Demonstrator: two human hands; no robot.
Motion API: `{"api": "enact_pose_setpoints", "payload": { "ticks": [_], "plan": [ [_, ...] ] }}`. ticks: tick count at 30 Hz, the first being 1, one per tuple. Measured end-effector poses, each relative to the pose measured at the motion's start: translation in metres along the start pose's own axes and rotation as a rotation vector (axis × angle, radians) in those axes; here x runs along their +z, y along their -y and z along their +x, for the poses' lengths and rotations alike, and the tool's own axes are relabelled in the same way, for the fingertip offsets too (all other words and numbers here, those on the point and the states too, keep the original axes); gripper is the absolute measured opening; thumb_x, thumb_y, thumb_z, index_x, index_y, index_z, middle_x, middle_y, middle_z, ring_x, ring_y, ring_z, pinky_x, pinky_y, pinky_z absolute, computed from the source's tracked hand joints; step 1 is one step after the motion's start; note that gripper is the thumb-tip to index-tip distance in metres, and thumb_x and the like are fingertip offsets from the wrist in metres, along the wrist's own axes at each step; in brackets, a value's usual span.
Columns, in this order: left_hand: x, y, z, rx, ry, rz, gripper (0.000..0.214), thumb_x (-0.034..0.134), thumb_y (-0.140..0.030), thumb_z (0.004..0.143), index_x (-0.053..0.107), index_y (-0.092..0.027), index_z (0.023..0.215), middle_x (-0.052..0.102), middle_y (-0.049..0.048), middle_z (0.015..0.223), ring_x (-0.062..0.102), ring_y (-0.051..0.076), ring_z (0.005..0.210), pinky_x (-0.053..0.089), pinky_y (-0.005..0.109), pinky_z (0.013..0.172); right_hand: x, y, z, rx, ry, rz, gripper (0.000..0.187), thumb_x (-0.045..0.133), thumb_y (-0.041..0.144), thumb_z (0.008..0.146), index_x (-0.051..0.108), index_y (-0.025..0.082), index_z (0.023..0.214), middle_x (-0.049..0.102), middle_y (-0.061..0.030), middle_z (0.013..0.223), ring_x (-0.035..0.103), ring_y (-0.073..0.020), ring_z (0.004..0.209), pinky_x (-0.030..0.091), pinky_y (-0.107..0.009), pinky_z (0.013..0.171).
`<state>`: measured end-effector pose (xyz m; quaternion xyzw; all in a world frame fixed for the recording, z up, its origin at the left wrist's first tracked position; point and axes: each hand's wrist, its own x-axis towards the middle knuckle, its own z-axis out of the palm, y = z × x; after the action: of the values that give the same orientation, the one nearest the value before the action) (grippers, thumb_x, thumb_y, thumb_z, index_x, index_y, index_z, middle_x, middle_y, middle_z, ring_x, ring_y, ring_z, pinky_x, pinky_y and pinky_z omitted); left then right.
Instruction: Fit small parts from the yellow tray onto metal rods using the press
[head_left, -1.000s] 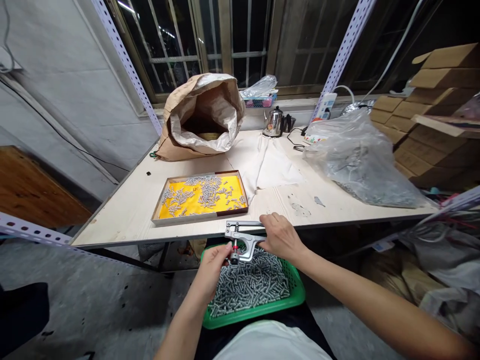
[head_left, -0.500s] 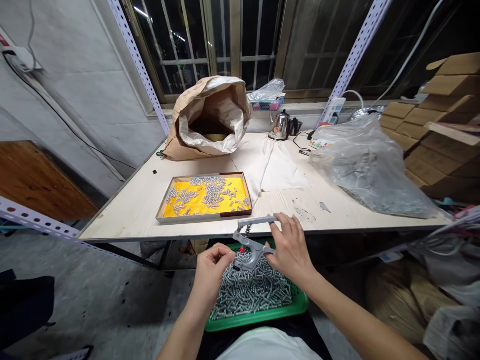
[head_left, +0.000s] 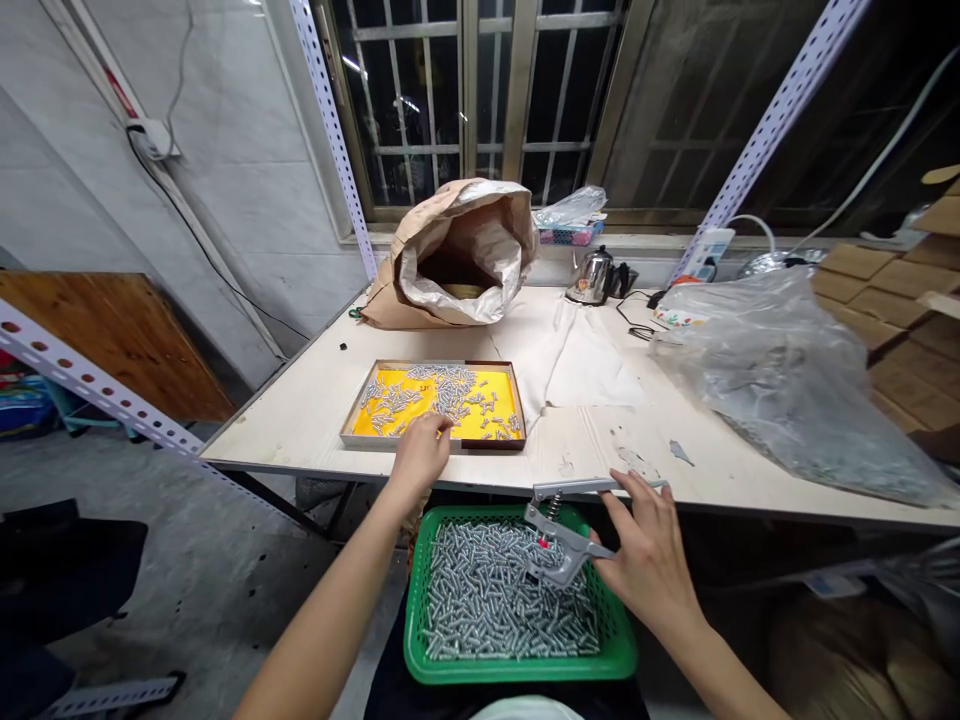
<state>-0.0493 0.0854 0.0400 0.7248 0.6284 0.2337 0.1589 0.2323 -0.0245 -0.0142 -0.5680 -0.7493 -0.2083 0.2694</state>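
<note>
My left hand (head_left: 422,452) reaches over the near edge of a shallow tray (head_left: 491,443) on the table. Its fingers are pinched together by the small silvery pieces (head_left: 394,397) lying on the tray's yellow bottom; whatever is between the fingertips is hidden. In my right hand (head_left: 651,545) is a grey metal squeeze tool (head_left: 566,568) with two long handles, a coil spring and a red tip. The handles stand apart, fingers on the upper one and thumb at the lower. Under the tool sits a green plastic basket (head_left: 415,610) full of silvery screw-like pieces (head_left: 502,610).
An open brown paper sack (head_left: 420,255) lies behind the tray. Farther back stands a metal kettle (head_left: 592,277). To the right are a clear plastic bag (head_left: 780,370) and stacked cardboard boxes (head_left: 915,280). A white cloth (head_left: 589,365) lies mid-table.
My left hand has moved from the tool's tip, forward and left, to the tray. My right hand keeps hold of the tool over the basket. The camera view has shifted.
</note>
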Motion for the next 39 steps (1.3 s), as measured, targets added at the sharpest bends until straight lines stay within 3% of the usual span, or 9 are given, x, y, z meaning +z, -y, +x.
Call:
{"api": "enact_pose_setpoints", "payload": {
  "ticks": [4, 9, 13, 17, 20, 23, 25, 32, 39],
  "plan": [
    [0.002, 0.020, 0.059, -0.003, 0.119, 0.024, 0.020, 0.057, -0.001, 0.065, 0.071, -0.015, 0.067, 0.072, 0.0110, 0.081, 0.065, 0.025, 0.086, 0.045, 0.031, 0.080, 0.002, 0.006, 0.002, 0.005, -0.004, 0.024, 0.035, 0.051, 0.026, 0.078, 0.055, 0.012, 0.109, 0.047, -0.0173, 0.128, 0.040, -0.0331, 0.125, 0.029, -0.059, 0.107],
    [0.012, 0.025, 0.071, -0.052, 0.113, -0.045, 0.016, 0.062, -0.001, 0.060, 0.062, -0.016, 0.053, 0.070, 0.0115, 0.071, 0.065, 0.027, 0.080, 0.044, 0.033, 0.076, 0.006, 0.006, 0.008, 0.005, 0.003, 0.021, 0.035, 0.052, 0.025, 0.077, 0.055, 0.013, 0.109, 0.048, -0.0167, 0.127, 0.041, -0.0332, 0.124, 0.028, -0.060, 0.107],
    [0.010, 0.022, 0.056, -0.118, -0.040, -0.198, 0.007, 0.058, -0.011, 0.073, 0.064, -0.013, 0.072, 0.068, 0.0141, 0.083, 0.063, 0.025, 0.085, 0.045, 0.034, 0.077, 0.010, 0.006, 0.016, 0.019, 0.008, 0.028, 0.034, 0.053, 0.024, 0.076, 0.055, 0.013, 0.109, 0.048, -0.0162, 0.128, 0.041, -0.0337, 0.124, 0.028, -0.061, 0.107],
    [0.007, 0.013, 0.025, -0.177, -0.103, -0.413, 0.022, 0.048, -0.022, 0.084, 0.062, -0.011, 0.097, 0.067, 0.0108, 0.083, 0.063, 0.018, 0.072, 0.047, 0.028, 0.065, 0.013, 0.009, 0.026, 0.026, 0.023, 0.055, 0.036, 0.054, 0.023, 0.076, 0.055, 0.013, 0.110, 0.047, -0.0164, 0.128, 0.040, -0.0332, 0.125, 0.027, -0.060, 0.108],
    [0.007, 0.000, -0.004, -0.207, -0.016, -0.683, 0.023, 0.055, -0.030, 0.080, 0.064, -0.012, 0.091, 0.066, 0.0057, 0.073, 0.058, 0.013, 0.058, 0.045, 0.024, 0.057, 0.013, 0.012, 0.034, 0.032, 0.025, 0.069, 0.037, 0.055, 0.022, 0.076, 0.054, 0.013, 0.112, 0.046, -0.0163, 0.128, 0.039, -0.0328, 0.126, 0.026, -0.060, 0.109],
    [0.011, -0.014, -0.032, -0.340, 0.185, -1.113, 0.029, 0.076, -0.037, 0.063, 0.064, -0.013, 0.074, 0.065, 0.0036, 0.067, 0.055, 0.010, 0.054, 0.043, 0.023, 0.055, 0.011, 0.016, 0.043, 0.036, 0.020, 0.077, 0.038, 0.056, 0.021, 0.075, 0.054, 0.013, 0.113, 0.046, -0.0159, 0.129, 0.038, -0.0327, 0.127, 0.025, -0.059, 0.110],
    [0.016, -0.022, -0.047, -0.432, 0.280, -1.257, 0.034, 0.083, -0.037, 0.054, 0.066, -0.012, 0.070, 0.067, 0.0048, 0.069, 0.056, 0.010, 0.058, 0.043, 0.022, 0.058, 0.009, 0.019, 0.047, 0.035, 0.017, 0.080, 0.040, 0.056, 0.021, 0.075, 0.054, 0.014, 0.114, 0.046, -0.0158, 0.130, 0.037, -0.0324, 0.128, 0.023, -0.059, 0.111],
    [0.037, -0.031, -0.074, -0.538, 0.347, -1.252, 0.030, 0.086, -0.033, 0.049, 0.071, -0.012, 0.066, 0.066, 0.0029, 0.064, 0.049, 0.009, 0.057, 0.033, 0.021, 0.055, 0.004, 0.024, 0.052, 0.020, 0.023, 0.074, 0.042, 0.056, 0.020, 0.073, 0.054, 0.014, 0.115, 0.046, -0.0154, 0.133, 0.034, -0.0309, 0.131, 0.018, -0.059, 0.113],
    [0.037, -0.035, -0.076, -0.432, 0.275, -1.080, 0.016, 0.078, -0.028, 0.052, 0.069, -0.016, 0.059, 0.065, -0.0003, 0.058, 0.051, 0.013, 0.059, 0.037, 0.026, 0.065, 0.001, 0.032, 0.052, 0.023, 0.065, 0.087, 0.044, 0.052, 0.017, 0.073, 0.051, 0.013, 0.117, 0.043, -0.0174, 0.137, 0.028, -0.0312, 0.136, 0.014, -0.061, 0.113]
  ]
}}
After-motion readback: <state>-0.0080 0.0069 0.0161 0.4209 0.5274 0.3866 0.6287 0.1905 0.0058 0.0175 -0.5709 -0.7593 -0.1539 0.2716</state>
